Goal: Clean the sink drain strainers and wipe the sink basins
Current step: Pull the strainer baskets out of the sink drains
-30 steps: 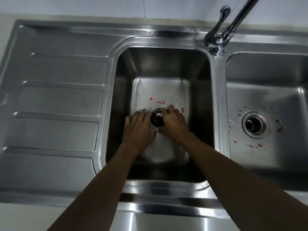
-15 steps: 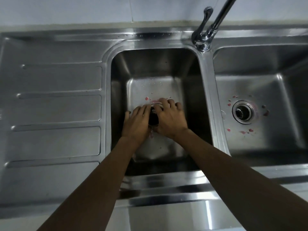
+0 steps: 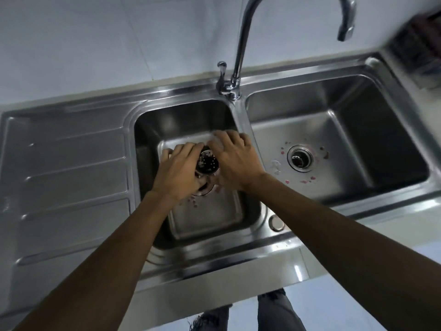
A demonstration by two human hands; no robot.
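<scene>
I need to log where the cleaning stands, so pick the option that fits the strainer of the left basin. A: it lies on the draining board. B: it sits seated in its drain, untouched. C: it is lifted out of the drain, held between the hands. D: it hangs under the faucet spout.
C: the strainer sits raised between the left hand and right hand, with the open drain visible below it.

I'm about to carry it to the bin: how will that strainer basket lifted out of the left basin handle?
The strainer basket looks like perforated metal, so probably rigid and light. It appears wet, with pink bits stuck inside, so it may be slippery and drip. Its round shape means it could roll if laid on its side; the left hand holds it tilted above the drain opening.
</scene>
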